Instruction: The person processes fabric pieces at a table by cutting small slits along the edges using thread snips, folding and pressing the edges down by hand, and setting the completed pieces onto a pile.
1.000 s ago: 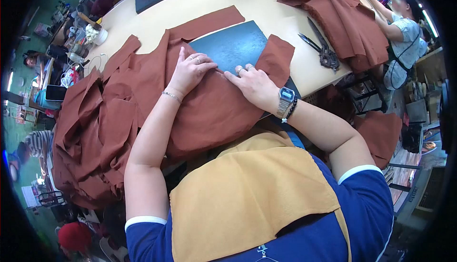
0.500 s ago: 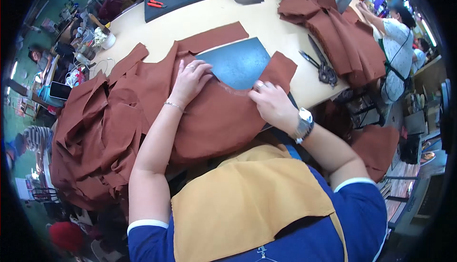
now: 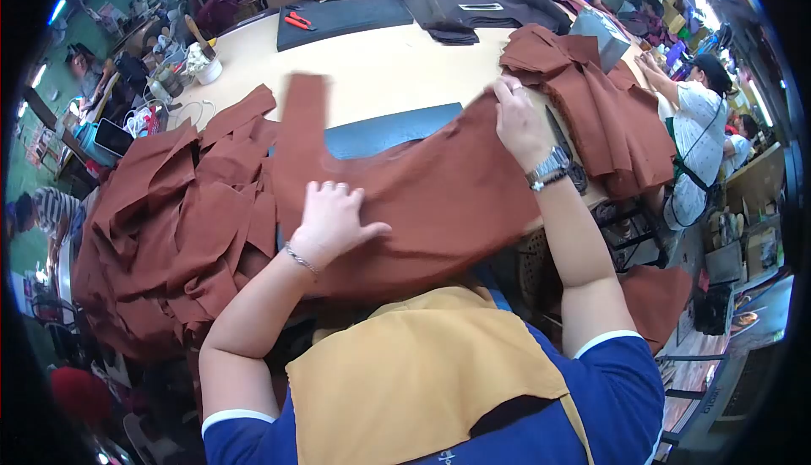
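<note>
A brown fabric piece point(image 3: 439, 195) with a curved cutout stretches between my hands, its right end raised off the table. My left hand point(image 3: 331, 218) lies on the fabric with its fingers spread. My right hand point(image 3: 522, 120) pinches the upper right end of the piece. Under the fabric, a dark blue-grey board point(image 3: 380, 131) shows in part on the pale table point(image 3: 372, 72). To the left, a large heap of brown fabric point(image 3: 169, 237) hangs over the table edge.
Another brown fabric stack point(image 3: 591, 110) lies at the right, with a grey block point(image 3: 600, 38) on it and dark scissors point(image 3: 576, 169) partly hidden beside it. A red cutter point(image 3: 298, 21) rests on a black mat point(image 3: 346, 24). Co-workers stand across and to the right; a white pot point(image 3: 208, 70) stands left.
My right hand has moved up and right, lifting the fabric's end. My left hand has moved down and opened flat. The piece now covers more of the board, and the view has shifted.
</note>
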